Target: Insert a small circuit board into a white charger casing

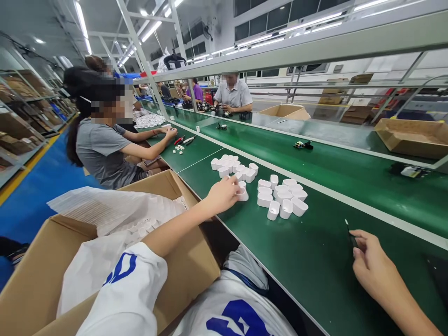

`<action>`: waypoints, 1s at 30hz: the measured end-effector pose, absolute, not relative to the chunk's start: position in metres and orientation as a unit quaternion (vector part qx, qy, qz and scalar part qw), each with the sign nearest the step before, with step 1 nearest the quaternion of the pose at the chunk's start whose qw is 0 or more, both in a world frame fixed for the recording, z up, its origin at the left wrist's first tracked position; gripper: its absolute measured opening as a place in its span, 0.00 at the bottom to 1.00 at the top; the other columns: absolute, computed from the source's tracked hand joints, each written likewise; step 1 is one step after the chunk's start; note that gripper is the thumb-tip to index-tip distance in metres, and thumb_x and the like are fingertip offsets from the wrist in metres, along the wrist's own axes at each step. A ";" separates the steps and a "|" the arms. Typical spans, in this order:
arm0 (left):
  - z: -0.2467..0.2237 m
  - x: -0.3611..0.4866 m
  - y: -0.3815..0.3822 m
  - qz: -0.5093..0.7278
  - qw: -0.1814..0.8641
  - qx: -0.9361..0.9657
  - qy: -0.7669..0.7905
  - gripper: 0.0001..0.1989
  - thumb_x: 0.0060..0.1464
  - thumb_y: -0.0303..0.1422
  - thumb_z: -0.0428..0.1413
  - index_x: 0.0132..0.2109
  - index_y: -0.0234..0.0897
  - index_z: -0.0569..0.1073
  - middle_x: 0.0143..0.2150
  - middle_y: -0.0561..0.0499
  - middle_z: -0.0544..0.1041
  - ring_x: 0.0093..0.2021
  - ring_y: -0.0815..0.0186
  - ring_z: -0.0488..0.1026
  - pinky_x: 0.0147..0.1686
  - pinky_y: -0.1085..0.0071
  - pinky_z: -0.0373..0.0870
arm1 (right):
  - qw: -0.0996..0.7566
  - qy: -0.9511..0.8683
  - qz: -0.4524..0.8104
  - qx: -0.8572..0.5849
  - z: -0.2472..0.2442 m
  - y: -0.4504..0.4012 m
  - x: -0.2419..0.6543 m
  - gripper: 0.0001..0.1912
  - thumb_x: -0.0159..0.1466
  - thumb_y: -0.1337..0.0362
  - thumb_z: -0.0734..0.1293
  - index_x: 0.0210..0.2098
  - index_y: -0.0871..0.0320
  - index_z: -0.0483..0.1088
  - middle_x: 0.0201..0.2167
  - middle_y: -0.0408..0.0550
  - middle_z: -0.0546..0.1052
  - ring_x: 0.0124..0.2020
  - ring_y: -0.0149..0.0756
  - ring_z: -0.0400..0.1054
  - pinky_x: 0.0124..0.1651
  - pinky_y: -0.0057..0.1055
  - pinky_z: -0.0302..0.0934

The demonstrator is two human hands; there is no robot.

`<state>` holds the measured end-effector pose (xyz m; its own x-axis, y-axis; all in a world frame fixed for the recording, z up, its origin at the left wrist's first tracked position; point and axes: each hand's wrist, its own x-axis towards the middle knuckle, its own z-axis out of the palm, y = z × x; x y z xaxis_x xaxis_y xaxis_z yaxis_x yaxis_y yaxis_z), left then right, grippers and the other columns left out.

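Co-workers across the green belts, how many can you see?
3: one in a grey collared shirt directly across, one in a purple shirt further along, and one in dark clothes beyond. Others may be hidden.

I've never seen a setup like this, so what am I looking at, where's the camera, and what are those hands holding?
This is one view from a camera worn on someone's head, looking down at their bare hands over a long green workbench. Their left hand grips a small white plastic cup, beside a loose cluster of matching cups. Their right hand pinches a slim black object, too blurred to name. Beside them sits a brown cardboard box lined with white plastic. Further along, a co-worker in a grey T-shirt sits at the bench.
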<state>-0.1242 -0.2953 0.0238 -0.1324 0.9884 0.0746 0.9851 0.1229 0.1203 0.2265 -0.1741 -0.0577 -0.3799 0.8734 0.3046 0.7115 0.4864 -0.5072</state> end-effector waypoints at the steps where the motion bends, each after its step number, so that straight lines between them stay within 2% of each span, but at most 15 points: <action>1: 0.030 -0.122 -0.293 0.112 0.011 0.675 0.729 0.07 0.60 0.34 0.52 0.39 0.37 0.73 0.54 0.44 0.67 0.53 0.57 0.66 0.49 0.64 0.67 | 0.279 -0.784 0.235 -0.503 -0.055 -0.174 0.227 0.17 0.56 0.59 0.56 0.41 0.56 0.68 0.26 0.52 0.72 0.24 0.45 0.70 0.27 0.40 0.66; 3: 0.043 -0.111 -0.286 0.240 0.044 0.705 0.666 0.08 0.60 0.36 0.52 0.36 0.36 0.70 0.53 0.46 0.67 0.51 0.61 0.67 0.49 0.66 0.67 | 0.306 -0.674 0.429 -0.517 -0.047 -0.177 0.225 0.14 0.51 0.54 0.63 0.35 0.53 0.68 0.24 0.47 0.70 0.23 0.41 0.67 0.28 0.38 0.66; 6: 0.049 -0.078 -0.265 0.435 0.231 0.692 0.528 0.10 0.58 0.38 0.54 0.33 0.37 0.64 0.34 0.52 0.68 0.35 0.68 0.68 0.34 0.72 0.66 | 0.384 -0.533 0.597 -0.461 -0.033 -0.185 0.222 0.22 0.41 0.54 0.75 0.34 0.53 0.70 0.26 0.43 0.70 0.28 0.36 0.67 0.33 0.34 0.67; 8: 0.042 -0.045 -0.249 0.486 0.385 0.644 0.448 0.14 0.52 0.39 0.59 0.36 0.39 0.61 0.31 0.56 0.65 0.28 0.72 0.65 0.27 0.75 0.62 | 0.420 -0.506 0.604 -0.450 -0.024 -0.186 0.221 0.27 0.39 0.52 0.79 0.35 0.53 0.70 0.26 0.40 0.69 0.28 0.33 0.67 0.36 0.33 0.67; 11: 0.020 0.010 -0.228 0.493 0.514 0.606 0.354 0.24 0.43 0.37 0.65 0.44 0.42 0.61 0.36 0.55 0.67 0.27 0.73 0.66 0.26 0.76 0.62 | 0.462 -0.506 0.557 -0.470 -0.014 -0.177 0.228 0.29 0.41 0.45 0.78 0.34 0.54 0.68 0.26 0.40 0.70 0.30 0.33 0.68 0.36 0.31 0.66; 13: 0.002 0.040 -0.218 0.458 0.528 0.636 0.327 0.25 0.41 0.36 0.65 0.46 0.41 0.66 0.38 0.53 0.68 0.31 0.71 0.67 0.30 0.74 0.65 | 0.478 -0.516 0.526 -0.479 -0.007 -0.167 0.238 0.29 0.45 0.40 0.75 0.33 0.54 0.66 0.25 0.40 0.71 0.30 0.33 0.69 0.34 0.30 0.66; 17: -0.027 0.066 -0.204 0.419 0.479 0.684 0.356 0.15 0.41 0.31 0.62 0.39 0.38 0.72 0.37 0.52 0.69 0.36 0.66 0.68 0.39 0.69 0.65 | 0.478 -0.558 0.461 -0.498 0.005 -0.147 0.259 0.32 0.50 0.33 0.69 0.36 0.56 0.67 0.24 0.44 0.74 0.28 0.34 0.70 0.31 0.29 0.63; 19: -0.034 0.065 -0.203 0.419 0.471 0.676 0.382 0.14 0.40 0.29 0.60 0.38 0.38 0.71 0.38 0.52 0.70 0.37 0.65 0.68 0.40 0.68 0.65 | 0.471 -0.583 0.423 -0.509 0.005 -0.141 0.267 0.33 0.52 0.33 0.67 0.38 0.57 0.69 0.25 0.47 0.76 0.28 0.35 0.70 0.32 0.30 0.63; 22: -0.037 0.059 -0.203 0.403 0.497 0.646 0.416 0.15 0.44 0.30 0.57 0.43 0.38 0.71 0.40 0.51 0.73 0.36 0.65 0.69 0.39 0.68 0.65 | 0.467 -0.614 0.366 -0.519 -0.001 -0.142 0.273 0.34 0.56 0.33 0.63 0.42 0.58 0.71 0.26 0.48 0.76 0.28 0.36 0.70 0.34 0.34 0.65; 26: -0.036 0.056 -0.201 0.404 0.525 0.621 0.419 0.17 0.48 0.33 0.56 0.47 0.38 0.69 0.45 0.50 0.75 0.38 0.66 0.70 0.40 0.69 0.66 | 0.456 -0.655 0.276 -0.536 -0.006 -0.151 0.277 0.30 0.58 0.37 0.63 0.39 0.57 0.76 0.27 0.47 0.74 0.28 0.38 0.68 0.36 0.36 0.64; 30: -0.043 0.058 -0.196 0.410 0.496 0.615 0.455 0.20 0.47 0.36 0.58 0.48 0.38 0.69 0.40 0.51 0.74 0.34 0.67 0.68 0.36 0.70 0.65 | 0.453 -0.682 0.191 -0.541 0.012 -0.159 0.274 0.21 0.65 0.47 0.61 0.35 0.57 0.77 0.32 0.49 0.76 0.36 0.41 0.70 0.43 0.36 0.63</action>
<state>0.0585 -0.1963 -0.0427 0.2496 0.9669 0.0529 0.1530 -0.0934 0.9838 0.2741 -0.1591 0.0119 -0.0044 0.9116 0.4111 0.5654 0.3413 -0.7509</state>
